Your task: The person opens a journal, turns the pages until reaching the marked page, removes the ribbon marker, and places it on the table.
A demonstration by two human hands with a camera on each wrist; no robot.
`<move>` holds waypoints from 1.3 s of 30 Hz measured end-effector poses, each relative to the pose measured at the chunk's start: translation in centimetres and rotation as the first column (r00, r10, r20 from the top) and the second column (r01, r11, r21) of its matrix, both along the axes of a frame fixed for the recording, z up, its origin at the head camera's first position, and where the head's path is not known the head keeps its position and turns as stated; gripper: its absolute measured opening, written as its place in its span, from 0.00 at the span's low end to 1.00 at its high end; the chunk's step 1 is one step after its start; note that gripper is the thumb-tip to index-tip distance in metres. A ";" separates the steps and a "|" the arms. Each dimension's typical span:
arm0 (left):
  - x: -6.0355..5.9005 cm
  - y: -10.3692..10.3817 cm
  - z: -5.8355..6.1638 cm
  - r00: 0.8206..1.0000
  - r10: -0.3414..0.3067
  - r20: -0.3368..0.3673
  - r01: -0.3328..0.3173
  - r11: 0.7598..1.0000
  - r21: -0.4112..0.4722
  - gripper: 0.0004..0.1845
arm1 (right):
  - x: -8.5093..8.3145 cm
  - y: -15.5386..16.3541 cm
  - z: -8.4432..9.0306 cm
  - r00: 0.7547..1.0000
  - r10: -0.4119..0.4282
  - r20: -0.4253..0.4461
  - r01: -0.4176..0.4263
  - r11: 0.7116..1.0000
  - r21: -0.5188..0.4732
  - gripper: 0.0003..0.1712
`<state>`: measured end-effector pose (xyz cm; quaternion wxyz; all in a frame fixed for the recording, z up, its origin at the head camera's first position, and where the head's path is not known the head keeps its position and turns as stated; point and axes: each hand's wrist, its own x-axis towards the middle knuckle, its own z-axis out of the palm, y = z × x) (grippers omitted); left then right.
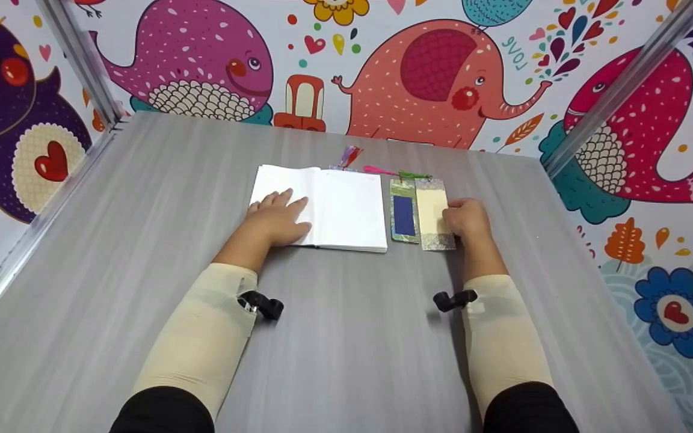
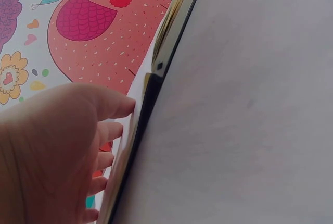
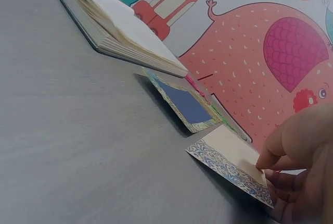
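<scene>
An open book (image 1: 351, 207) with blank white pages lies on the table. Spread over its left page, with fingers extended, is my left hand (image 1: 275, 219); in the left wrist view its fingertips meet the page near the book's dark cover edge (image 2: 151, 86). To the right of the book lies a green-bordered bookmark (image 1: 405, 213) with a dark blue middle. Beside that one is a cream bookmark (image 1: 432, 207) with patterned ends. My right hand (image 1: 468, 218) pinches its right edge between thumb and fingers; the right wrist view shows the cream bookmark (image 3: 229, 164) tilted, one edge raised.
Red and purple tassel strands (image 1: 350, 157) stick out past the book's top edge. A pink tassel (image 1: 379, 171) and a green tassel (image 1: 414, 175) lie above the bookmarks. The grey table (image 1: 346, 337) ends at a cartoon-printed wall (image 1: 316, 60) with metal posts at the corners.
</scene>
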<state>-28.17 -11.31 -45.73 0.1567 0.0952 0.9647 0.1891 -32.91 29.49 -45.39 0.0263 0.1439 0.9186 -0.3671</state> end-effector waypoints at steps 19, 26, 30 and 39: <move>-0.2 0.0 -0.2 1.000 0.000 -0.006 0.000 1.000 -0.002 0.41 | 0.8 -3.6 2.2 0.995 0.022 -0.094 -0.026 0.999 -0.036 0.29; -0.1 0.1 -0.1 1.000 -0.003 -0.002 0.003 1.000 -0.009 0.40 | 1.9 -5.6 2.9 0.971 0.088 -0.221 -0.096 0.995 -0.026 0.26; -0.1 0.1 -0.1 1.000 -0.003 -0.008 0.003 1.000 -0.014 0.40 | 2.3 -6.7 2.8 0.961 0.137 -0.241 -0.149 0.988 -0.029 0.25; 0.0 0.1 0.0 1.000 -0.002 -0.008 0.002 1.000 -0.015 0.41 | 3.0 -8.6 2.1 0.889 0.439 -0.130 -0.413 0.892 0.184 0.31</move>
